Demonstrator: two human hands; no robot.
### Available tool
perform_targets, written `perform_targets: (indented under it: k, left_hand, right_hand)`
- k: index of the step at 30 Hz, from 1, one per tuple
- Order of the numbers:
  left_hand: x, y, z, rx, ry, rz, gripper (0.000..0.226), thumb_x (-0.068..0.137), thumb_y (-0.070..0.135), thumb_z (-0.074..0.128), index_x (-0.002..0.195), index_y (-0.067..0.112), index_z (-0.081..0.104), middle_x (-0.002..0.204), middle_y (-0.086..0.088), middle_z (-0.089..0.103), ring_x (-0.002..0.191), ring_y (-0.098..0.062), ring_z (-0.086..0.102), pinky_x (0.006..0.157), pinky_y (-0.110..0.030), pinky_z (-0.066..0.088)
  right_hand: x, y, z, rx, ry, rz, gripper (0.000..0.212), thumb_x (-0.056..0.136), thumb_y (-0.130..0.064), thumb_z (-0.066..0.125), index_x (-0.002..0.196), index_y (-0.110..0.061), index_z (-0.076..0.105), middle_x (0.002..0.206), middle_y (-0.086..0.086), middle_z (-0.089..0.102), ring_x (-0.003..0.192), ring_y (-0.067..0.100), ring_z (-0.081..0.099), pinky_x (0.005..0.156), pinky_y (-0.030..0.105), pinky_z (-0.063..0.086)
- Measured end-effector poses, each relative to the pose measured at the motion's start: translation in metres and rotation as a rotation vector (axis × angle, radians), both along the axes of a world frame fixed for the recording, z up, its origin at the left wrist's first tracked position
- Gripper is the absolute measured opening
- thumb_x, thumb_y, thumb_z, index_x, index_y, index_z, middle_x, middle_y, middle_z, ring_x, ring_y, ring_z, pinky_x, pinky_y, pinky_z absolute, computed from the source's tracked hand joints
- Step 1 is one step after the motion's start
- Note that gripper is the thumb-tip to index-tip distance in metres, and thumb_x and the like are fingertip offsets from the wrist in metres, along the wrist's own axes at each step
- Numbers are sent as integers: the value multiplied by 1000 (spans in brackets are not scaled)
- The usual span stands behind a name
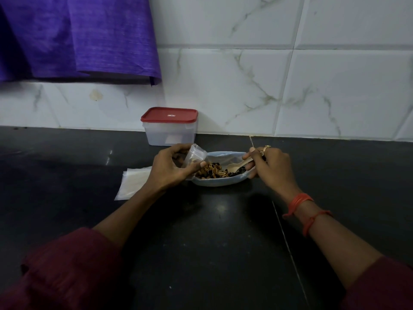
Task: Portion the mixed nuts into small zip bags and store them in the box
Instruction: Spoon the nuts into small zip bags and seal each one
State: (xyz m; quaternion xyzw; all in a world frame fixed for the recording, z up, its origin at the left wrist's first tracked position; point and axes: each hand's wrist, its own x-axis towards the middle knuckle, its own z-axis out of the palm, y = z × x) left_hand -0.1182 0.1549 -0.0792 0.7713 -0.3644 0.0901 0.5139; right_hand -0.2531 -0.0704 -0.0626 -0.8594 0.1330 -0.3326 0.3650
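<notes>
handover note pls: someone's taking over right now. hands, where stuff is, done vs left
Left hand: holds a small zip bag at the left end of the bowl; a few nuts seem to be inside it.
Right hand: grip on a spoon resting in the nuts in the bowl.
Spare bags: flat on the counter, left of the bowl.
Box: against the wall behind the bowl, red lid on.
Done: filling of the first bag seemingly begun.
Left: finish and seal this bag, fill the others, open the box, store them.
</notes>
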Motion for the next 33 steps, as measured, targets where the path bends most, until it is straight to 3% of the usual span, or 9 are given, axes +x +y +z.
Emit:
perform_targets:
  k: [6,11,16,26,33]
  left_hand:
    - [2,-1,-2,0,-19,6,62,73,46,81,128,21,63,113,10,68,100,0,63,82,-12,52]
    - [2,0,-2,-6,-11,-7,64,73,48,80,128,20,63,113,7,70,100,-4,65,84,-19,55]
    - [-1,-1,-1,0,-3,-12,67,71,51,78,128,20,63,113,7,69,100,-4,65,83,-19,55]
    - [-5,0,1,-2,-6,-9,71,69,53,78,129,19,63,112,8,69,100,-2,64,83,-18,55]
    - [-8,0,1,24,-57,0,70,69,49,83,129,20,63,113,8,68,100,-3,64,85,-22,57]
  right_hand:
    - [-2,13,-1,322,125,72,28,105,-26,50,99,-14,74,77,1,76,59,15,71,64,28,60]
    - [-2,11,3,425,75,39,29,105,-24,50,91,-13,74,71,3,74,49,9,65,49,20,53]
    - [-1,15,0,583,116,81,28,105,-24,52,96,-9,73,81,9,77,53,14,66,50,23,53]
    - [0,10,6,603,-19,-51,34,104,-25,51,87,-12,76,70,6,74,45,12,61,44,21,47]
    - [-3,10,16,702,-72,-6,32,104,-22,50,89,-10,76,67,3,72,46,11,59,46,22,50]
